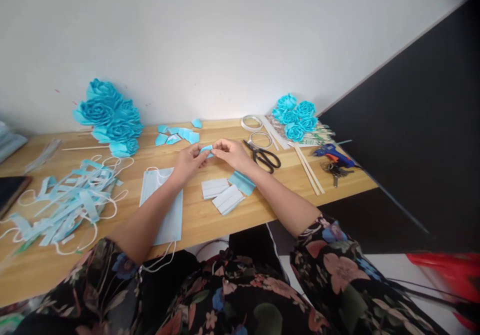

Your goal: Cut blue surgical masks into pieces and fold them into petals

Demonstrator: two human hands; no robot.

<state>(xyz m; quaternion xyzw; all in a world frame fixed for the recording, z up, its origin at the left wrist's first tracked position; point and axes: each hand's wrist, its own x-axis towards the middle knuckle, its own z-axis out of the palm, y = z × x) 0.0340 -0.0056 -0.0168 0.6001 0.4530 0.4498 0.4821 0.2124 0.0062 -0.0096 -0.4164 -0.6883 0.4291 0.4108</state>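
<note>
Between them, my left hand (190,161) and my right hand (229,153) pinch a small blue fabric piece (206,148) above the table, one at each end of it. Behind my hands lie several cut blue petal pieces (183,133). In front of my hands rest two pale rectangles (228,199) and a blue rectangle (242,182), cut from similar material. A blue face mask (165,215) lies flat, partly under my left forearm. Black-handled scissors (267,160) are just right of my right hand.
Blue fabric flowers (108,117) stand in a pile at back left, with more flowers (294,117) at back right. Tangled mask scraps (75,205) cover the left. Tape rolls (251,122), wooden sticks (308,170), a blue glue gun (333,154) and keys (335,172) lie rightward.
</note>
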